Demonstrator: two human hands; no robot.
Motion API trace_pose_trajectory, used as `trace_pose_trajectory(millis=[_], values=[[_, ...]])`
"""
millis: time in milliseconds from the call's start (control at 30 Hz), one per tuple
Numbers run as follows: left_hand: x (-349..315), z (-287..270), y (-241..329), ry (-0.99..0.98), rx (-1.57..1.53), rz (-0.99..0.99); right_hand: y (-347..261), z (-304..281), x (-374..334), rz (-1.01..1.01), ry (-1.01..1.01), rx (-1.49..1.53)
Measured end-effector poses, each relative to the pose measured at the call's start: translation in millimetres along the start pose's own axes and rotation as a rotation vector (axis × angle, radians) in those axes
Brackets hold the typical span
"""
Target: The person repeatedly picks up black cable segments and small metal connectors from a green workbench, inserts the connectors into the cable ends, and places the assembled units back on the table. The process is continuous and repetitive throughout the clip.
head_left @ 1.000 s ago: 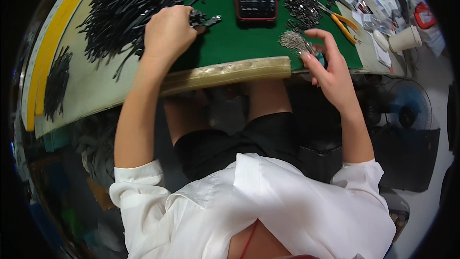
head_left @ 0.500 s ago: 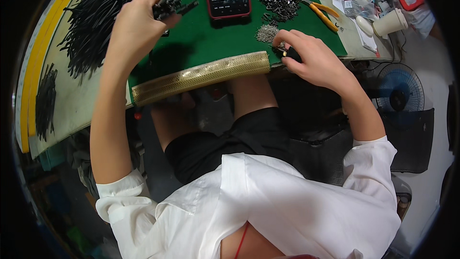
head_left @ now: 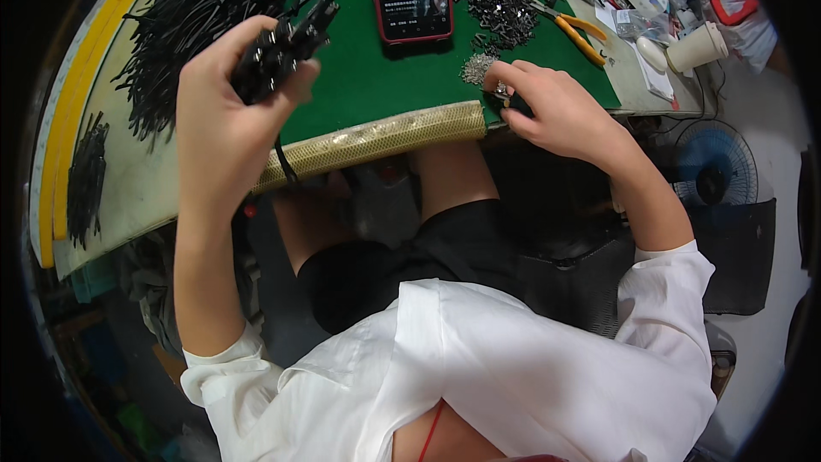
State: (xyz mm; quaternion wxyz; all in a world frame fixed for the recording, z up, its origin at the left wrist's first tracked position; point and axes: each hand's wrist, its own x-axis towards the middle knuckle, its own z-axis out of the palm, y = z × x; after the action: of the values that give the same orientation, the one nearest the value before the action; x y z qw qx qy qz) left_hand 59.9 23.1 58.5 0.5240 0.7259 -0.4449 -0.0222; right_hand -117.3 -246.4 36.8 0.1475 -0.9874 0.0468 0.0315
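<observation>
My left hand [head_left: 214,115] is raised above the left part of the green mat [head_left: 342,85]. Its fingers wrap round a bundle of black cords with shiny, blocky ends [head_left: 272,60], and one dark strand hangs below the hand. My right hand [head_left: 560,107] is low at the mat's front edge, thumb and fingers curled together. Something small, partly metallic and partly dark, shows between them; its kind cannot be made out. Just beyond those fingertips lies a pile of tiny silvery metal pieces [head_left: 476,68]. Behind it spreads a heap of small black parts [head_left: 496,8].
A gold mesh-covered roll [head_left: 368,135] lines the table's front edge. A phone [head_left: 412,0] stands at the back. Orange-handled pliers [head_left: 581,38] and a paper cup [head_left: 697,47] lie rightward. Black cords [head_left: 188,34] heap up left, beside a yellow strip [head_left: 81,94]. A fan [head_left: 714,162] stands right.
My left hand has come nearer and turned, bringing the cord bundle lower and more into view. My right hand stays by the metal pieces, its fingers slightly shifted.
</observation>
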Motion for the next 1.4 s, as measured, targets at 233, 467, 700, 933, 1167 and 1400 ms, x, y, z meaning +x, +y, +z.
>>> trace_pose_trajectory(millis=[233,467,700,933,1167,1400], values=[[-23,10,9,0.001,-0.057,-0.061,-10,-4,1,0.042,-0.04,-0.057],[-30,30,13,0.049,0.19,0.176,-31,-12,1,0.009,-0.007,0.633],[-33,49,13,0.176,0.288,0.404,-90,2,-8,0.002,-0.023,1.484],[-36,47,13,0.155,0.351,0.399,-94,3,-8,0.017,-0.042,1.536],[-36,44,16,0.15,0.393,0.462,-99,0,-10,0.059,-0.075,1.597],[-35,43,4,0.115,0.418,0.466,-108,22,-1,-0.016,0.235,1.254]])
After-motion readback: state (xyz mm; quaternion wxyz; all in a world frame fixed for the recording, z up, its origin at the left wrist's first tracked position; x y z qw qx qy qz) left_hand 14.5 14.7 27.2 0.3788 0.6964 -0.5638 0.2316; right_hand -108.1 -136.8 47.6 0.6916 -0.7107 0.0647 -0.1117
